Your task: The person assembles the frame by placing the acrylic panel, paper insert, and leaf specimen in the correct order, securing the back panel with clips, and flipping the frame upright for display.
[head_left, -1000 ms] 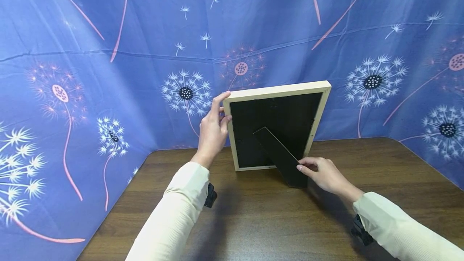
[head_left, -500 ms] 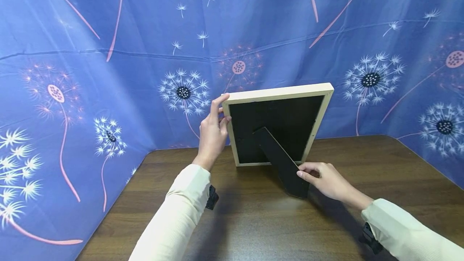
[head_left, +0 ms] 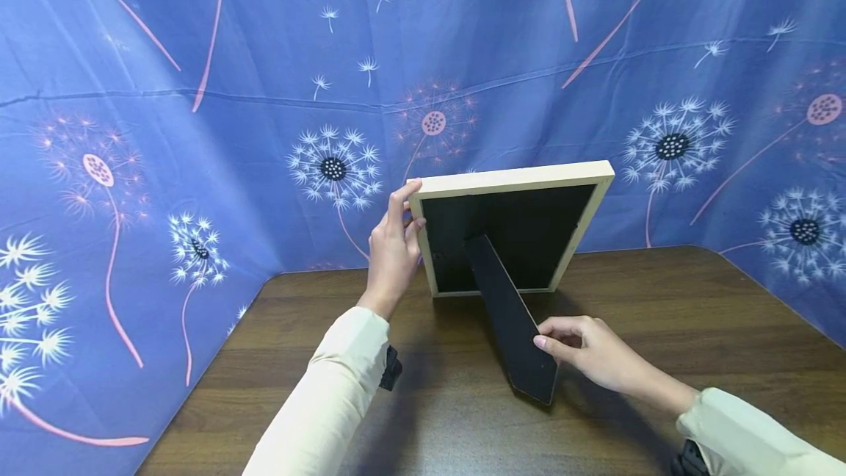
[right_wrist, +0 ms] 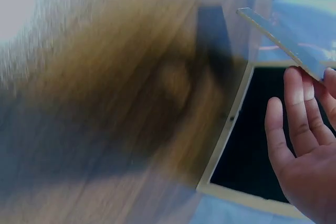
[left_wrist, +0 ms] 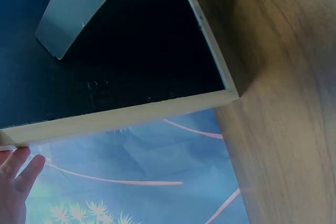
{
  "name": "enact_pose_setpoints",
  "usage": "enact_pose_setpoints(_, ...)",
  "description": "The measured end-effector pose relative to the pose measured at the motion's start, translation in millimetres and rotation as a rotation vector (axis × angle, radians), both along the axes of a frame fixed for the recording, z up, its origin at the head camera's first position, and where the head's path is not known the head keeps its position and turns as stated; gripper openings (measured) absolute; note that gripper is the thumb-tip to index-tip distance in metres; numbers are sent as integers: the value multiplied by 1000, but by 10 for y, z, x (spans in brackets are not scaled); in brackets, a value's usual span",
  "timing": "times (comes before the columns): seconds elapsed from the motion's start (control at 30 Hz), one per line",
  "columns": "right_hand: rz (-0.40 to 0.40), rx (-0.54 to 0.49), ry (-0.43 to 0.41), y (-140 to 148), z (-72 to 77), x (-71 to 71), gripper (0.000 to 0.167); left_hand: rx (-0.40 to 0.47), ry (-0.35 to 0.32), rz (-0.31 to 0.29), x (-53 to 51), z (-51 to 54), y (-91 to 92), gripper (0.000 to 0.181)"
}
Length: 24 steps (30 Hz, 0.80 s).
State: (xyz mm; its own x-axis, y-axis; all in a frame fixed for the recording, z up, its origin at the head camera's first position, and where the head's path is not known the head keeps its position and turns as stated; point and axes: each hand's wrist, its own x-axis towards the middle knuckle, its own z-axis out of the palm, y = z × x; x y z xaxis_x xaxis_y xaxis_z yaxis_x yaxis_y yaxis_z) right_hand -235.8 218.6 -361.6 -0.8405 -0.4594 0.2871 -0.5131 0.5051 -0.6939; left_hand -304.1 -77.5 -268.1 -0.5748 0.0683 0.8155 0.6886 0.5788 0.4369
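Note:
A picture frame with a pale wooden border (head_left: 515,180) and black backing (head_left: 548,230) stands on the table, its back toward me and tilted. My left hand (head_left: 391,252) grips its upper left corner and side edge. From the middle of the backing a black easel leg (head_left: 505,322) sticks out toward me, its pointed end lowest. Thumb and fingers of my right hand (head_left: 598,355) pinch the right edge of this leg near its lower end. In the right wrist view, the leg (right_wrist: 283,43) stands away from the backing. The frame's front is hidden.
The brown wooden table (head_left: 264,380) spreads around the frame. Behind and to the left hangs a blue cloth (head_left: 264,131) printed with dandelions. Dark wrist devices show under both pale sleeves (head_left: 320,388).
My right hand has pulled the easel leg toward me and down, farther from the backing. The frame's top has tilted toward me, and my left hand has kept its grip on the corner.

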Motion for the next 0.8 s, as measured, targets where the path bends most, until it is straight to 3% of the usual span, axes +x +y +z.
enact_pose_setpoints(0.4, 37, -43, -23, -66, -74, 91, 8, 18, 63, -21, 21, -152, 29, 53)
enact_pose_setpoints(0.8, 55, -28, -4, -44, -143, 99, 9, 4, 106, -27, 116, -224, 33, 53)
